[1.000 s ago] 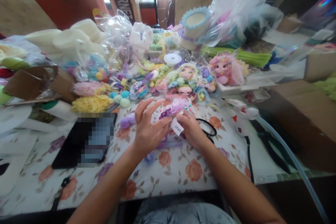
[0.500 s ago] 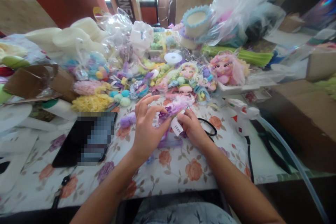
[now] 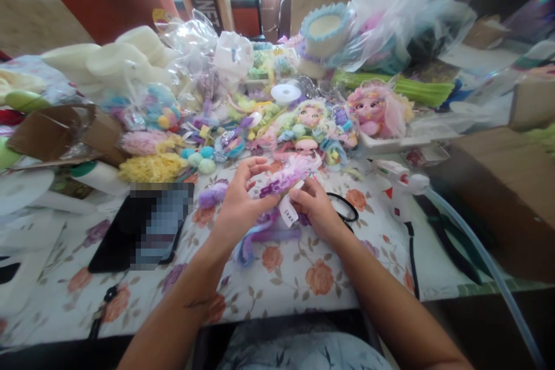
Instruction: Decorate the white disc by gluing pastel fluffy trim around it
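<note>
My left hand (image 3: 237, 202) and my right hand (image 3: 315, 208) meet over the flowered tablecloth (image 3: 303, 277). Together they hold a long purple and pink lace strip (image 3: 286, 176) with purple flowers on it. The left fingers pinch its near end. The right hand grips it lower down, where a small white paper tag (image 3: 288, 211) hangs. A blue and purple ribbon (image 3: 255, 237) lies under my hands. Black scissors (image 3: 344, 211) rest just right of my right hand.
A black tablet (image 3: 143, 225) lies to the left. A white glue gun (image 3: 396, 182) with a hose sits to the right. Behind my hands stand small dolls (image 3: 310, 121), pompoms (image 3: 202, 161), yellow and pink trims, plastic bags, a cardboard box (image 3: 56, 133) and a blue-rimmed basket (image 3: 325, 29).
My left hand has turned from lying flat over the strip to pinching it, and the strip has lifted. The blue and purple ribbon below now shows.
</note>
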Tool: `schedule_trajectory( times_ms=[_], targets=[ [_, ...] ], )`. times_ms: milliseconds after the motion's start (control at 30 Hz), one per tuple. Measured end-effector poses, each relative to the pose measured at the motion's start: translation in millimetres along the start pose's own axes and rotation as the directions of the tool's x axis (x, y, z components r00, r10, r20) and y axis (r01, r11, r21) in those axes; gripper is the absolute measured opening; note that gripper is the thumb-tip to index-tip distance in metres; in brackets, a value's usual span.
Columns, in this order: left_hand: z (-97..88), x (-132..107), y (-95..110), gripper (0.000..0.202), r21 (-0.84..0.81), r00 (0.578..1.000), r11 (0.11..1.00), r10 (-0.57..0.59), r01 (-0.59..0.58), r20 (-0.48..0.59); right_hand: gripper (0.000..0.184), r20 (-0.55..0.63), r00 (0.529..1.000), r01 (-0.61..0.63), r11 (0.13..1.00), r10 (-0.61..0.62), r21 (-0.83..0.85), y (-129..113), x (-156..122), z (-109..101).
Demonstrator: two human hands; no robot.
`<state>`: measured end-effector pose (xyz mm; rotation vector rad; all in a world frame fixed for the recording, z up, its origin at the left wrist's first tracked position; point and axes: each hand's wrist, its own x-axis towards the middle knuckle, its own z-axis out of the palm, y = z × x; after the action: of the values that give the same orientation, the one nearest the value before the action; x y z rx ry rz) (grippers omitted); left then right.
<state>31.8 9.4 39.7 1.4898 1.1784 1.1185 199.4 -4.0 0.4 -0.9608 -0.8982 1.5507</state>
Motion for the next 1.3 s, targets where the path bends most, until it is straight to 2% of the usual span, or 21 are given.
schedule_trajectory(
  times_ms=[133,767,1067,1300],
  targets=[
    [-0.5,1.4,0.7,0.057,-0.009,0.999,0.999,-0.047,0.047,0.017,0.03,0.01,1.0,-0.022,1.0,0.022,-0.001,0.0,-0.1,1.4],
    [-5.8,8.7,3.5,0.054,-0.002,0.991,0.996,-0.087,0.087,0.106,0.031,-0.002,0.999,-0.042,0.999,0.042,0.009,0.4,-1.1,3.6],
    [-0.7,6.8,-4.7,0.042,0.095,0.998,0.994,0.052,-0.053,0.019,0.031,0.026,0.998,-0.058,0.993,0.056,0.104,1.2,3.8,0.2],
    [6.5,1.4,0.7,0.028,0.157,0.979,0.969,0.198,-0.188,-0.05,0.033,0.042,0.996,-0.087,0.989,0.083,0.116,1.9,1.5,2.6]
  ],
)
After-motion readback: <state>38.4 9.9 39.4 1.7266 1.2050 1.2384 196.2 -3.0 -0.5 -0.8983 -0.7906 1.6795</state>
